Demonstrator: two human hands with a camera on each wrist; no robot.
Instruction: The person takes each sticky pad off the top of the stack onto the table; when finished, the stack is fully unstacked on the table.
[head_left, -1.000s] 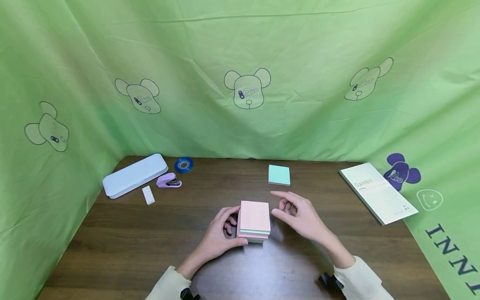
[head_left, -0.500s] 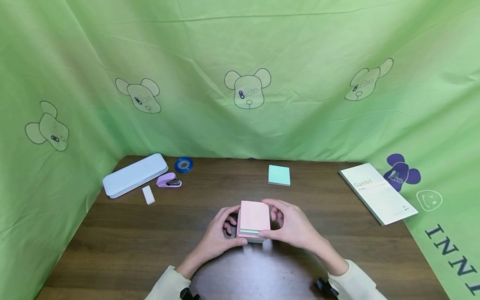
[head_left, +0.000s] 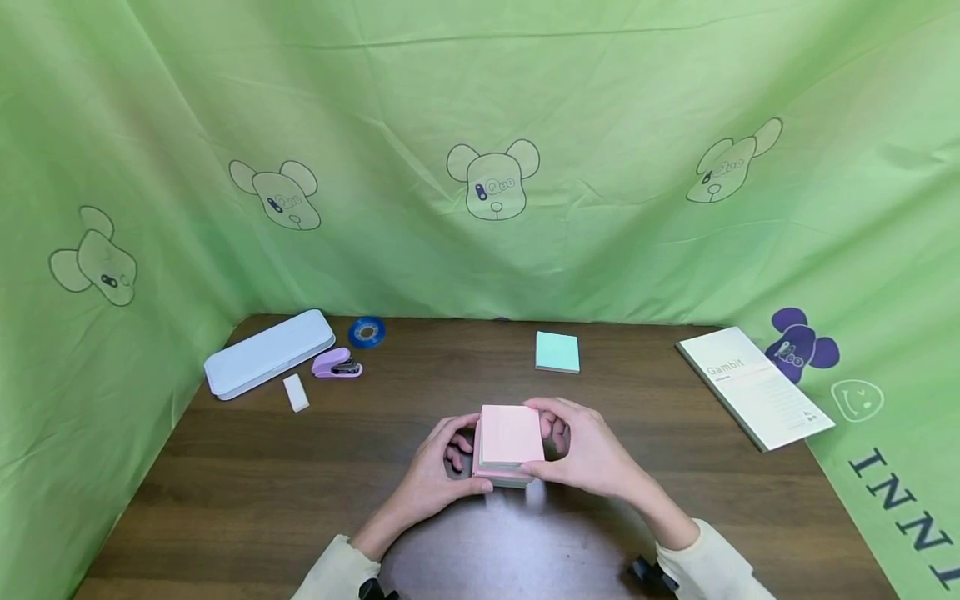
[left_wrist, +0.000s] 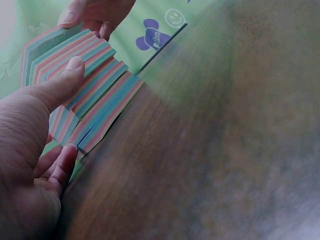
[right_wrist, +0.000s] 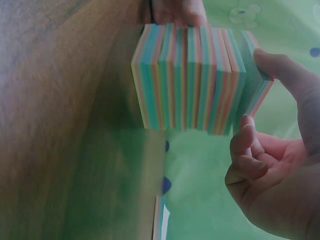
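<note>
A stack of square sticky note pads [head_left: 508, 482] with striped pastel edges stands on the table before me. My left hand [head_left: 431, 473] grips its left side, thumb at the near edge. With thumb and fingers, my right hand [head_left: 592, 450] pinches the pink-topped sticky note pad [head_left: 512, 435] at the top, on its right side. In the right wrist view this top pad [right_wrist: 251, 77] is tilted, with a gap between it and the stack [right_wrist: 187, 82]. The layers of the stack [left_wrist: 100, 95] are slightly out of line in the left wrist view.
A single mint sticky note pad [head_left: 557, 352] lies behind the stack. To the left are a pale blue pencil case [head_left: 270, 354], a blue tape roll [head_left: 367, 332], a purple stapler [head_left: 337, 363] and a white eraser [head_left: 296, 392]. A notebook [head_left: 753, 387] lies at the right edge.
My right hand has come in from the right and taken hold of the top sticky note pad, which has risen slightly. The left hand has kept its grip on the stack.
</note>
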